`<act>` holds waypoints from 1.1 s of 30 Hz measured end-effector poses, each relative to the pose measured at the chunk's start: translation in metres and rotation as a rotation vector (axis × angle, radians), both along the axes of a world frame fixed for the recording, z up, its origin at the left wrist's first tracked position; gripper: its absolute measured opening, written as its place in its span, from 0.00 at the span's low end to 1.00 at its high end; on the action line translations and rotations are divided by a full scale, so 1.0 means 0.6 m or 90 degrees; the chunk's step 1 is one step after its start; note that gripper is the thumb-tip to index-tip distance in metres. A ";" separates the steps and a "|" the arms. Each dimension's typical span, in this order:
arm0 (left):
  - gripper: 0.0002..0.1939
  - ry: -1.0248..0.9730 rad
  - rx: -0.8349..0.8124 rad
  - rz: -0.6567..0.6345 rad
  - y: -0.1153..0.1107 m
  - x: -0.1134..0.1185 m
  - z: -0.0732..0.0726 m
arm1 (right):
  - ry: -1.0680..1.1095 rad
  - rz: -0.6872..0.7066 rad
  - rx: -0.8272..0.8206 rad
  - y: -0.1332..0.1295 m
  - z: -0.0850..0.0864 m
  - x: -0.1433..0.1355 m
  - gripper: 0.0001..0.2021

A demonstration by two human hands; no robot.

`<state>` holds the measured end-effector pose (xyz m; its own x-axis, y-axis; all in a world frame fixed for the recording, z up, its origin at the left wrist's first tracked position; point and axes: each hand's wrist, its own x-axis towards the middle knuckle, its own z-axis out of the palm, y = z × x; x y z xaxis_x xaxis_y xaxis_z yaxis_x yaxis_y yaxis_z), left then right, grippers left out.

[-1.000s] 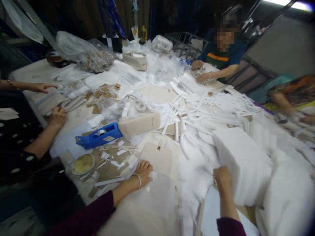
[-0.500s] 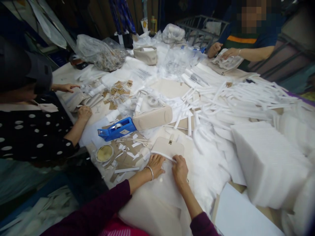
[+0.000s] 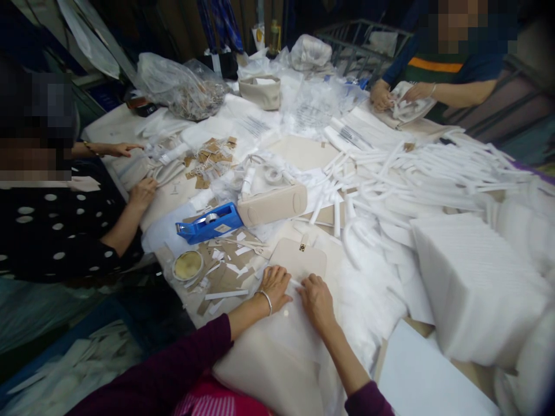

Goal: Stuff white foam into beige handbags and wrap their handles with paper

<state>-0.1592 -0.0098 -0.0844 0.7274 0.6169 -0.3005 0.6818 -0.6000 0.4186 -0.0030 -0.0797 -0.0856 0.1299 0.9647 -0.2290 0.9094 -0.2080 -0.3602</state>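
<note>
A beige bag (image 3: 299, 254) with a rounded flap and a small gold clasp lies in front of me, its lower part under a thin translucent sheet (image 3: 277, 329). My left hand (image 3: 275, 288), wearing a bracelet, rests with its fingers laid over the bag's near edge and the thumb out to the side. Fingers curled, my right hand (image 3: 317, 299) grips a thin white strip (image 3: 295, 283) along that edge. Only a short length of strip shows between the hands; its ends are hidden under my fingers. Scissors (image 3: 258, 247) lie just left of the flap.
A blue tape dispenser (image 3: 210, 224), a round tin (image 3: 188, 265) and paper scraps are to the left. White foam tubes (image 3: 390, 173) and a stack of foam sheets (image 3: 472, 283) lie to the right. Two co-workers handle pieces at the left and far right.
My left fingers now cover the strip's left part, and my right hand has shifted inward along it. The far-right co-worker's raised hand has come down onto the bundle.
</note>
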 end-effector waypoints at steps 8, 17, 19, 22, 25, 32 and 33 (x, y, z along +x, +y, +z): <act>0.27 -0.030 0.003 -0.019 -0.003 -0.011 -0.007 | -0.023 0.013 0.042 -0.018 -0.015 -0.010 0.08; 0.22 -0.039 -0.022 -0.044 0.000 -0.017 0.005 | 0.018 -0.032 0.010 0.066 -0.014 0.040 0.14; 0.22 -0.044 -0.016 -0.037 -0.001 -0.019 0.004 | -0.023 -0.053 -0.022 0.116 -0.012 0.051 0.19; 0.22 -0.047 -0.022 -0.039 -0.002 -0.021 -0.006 | -0.050 -0.100 -0.094 0.180 -0.014 0.059 0.18; 0.24 -0.049 -0.022 -0.049 -0.003 -0.024 -0.020 | -0.036 -0.126 -0.120 0.215 -0.011 0.067 0.18; 0.26 -0.043 0.010 -0.043 -0.010 -0.033 -0.031 | 0.096 -0.046 -0.171 0.204 0.059 0.076 0.17; 0.26 -0.040 0.018 -0.045 -0.012 -0.035 -0.032 | 0.116 -0.014 -0.150 0.190 0.073 0.069 0.15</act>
